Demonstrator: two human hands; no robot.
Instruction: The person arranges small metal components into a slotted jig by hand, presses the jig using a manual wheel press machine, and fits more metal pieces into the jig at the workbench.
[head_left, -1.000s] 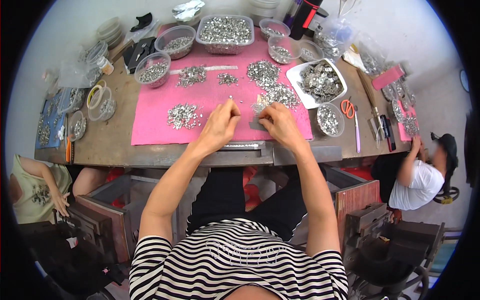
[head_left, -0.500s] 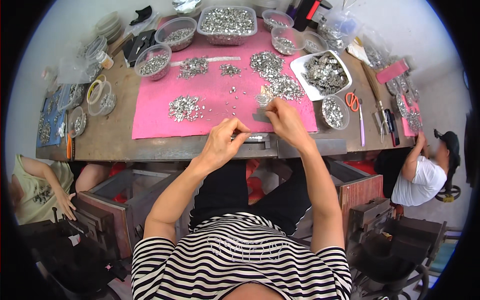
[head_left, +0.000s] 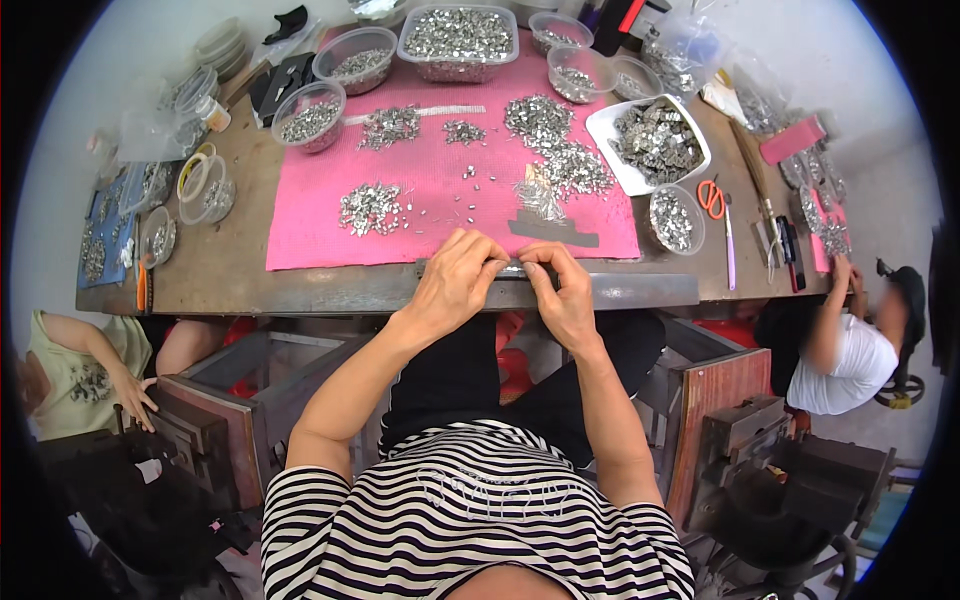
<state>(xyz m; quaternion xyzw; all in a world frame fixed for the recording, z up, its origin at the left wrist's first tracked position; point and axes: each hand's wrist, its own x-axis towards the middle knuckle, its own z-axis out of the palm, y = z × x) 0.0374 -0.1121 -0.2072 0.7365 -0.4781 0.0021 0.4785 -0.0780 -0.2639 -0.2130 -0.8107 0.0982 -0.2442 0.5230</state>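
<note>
My left hand (head_left: 459,279) and my right hand (head_left: 565,292) meet at the table's front edge, thumbs and forefingers pinched. Between their fingertips lies a small silver strip-like piece or row of pieces (head_left: 514,269), over a dark metal bar (head_left: 620,290). Whatever each pinch holds is too small to name. Just beyond the right hand, a flat grey strip (head_left: 553,233) rests on the pink mat (head_left: 320,230), below a heap of thin silver pins (head_left: 541,200). Loose silver metal bits (head_left: 370,208) form a pile farther left.
More small metal parts fill a rectangular clear tub (head_left: 458,70), several round tubs and a white tray (head_left: 598,125). Orange-handled scissors (head_left: 711,199) and a purple-handled tool (head_left: 730,250) lie at right. One co-worker (head_left: 840,350) sits at right, another (head_left: 90,370) at left.
My right hand has come from beside the pin heap, nearer and slightly left, to meet my left hand at the table edge. The grey strip is now uncovered.
</note>
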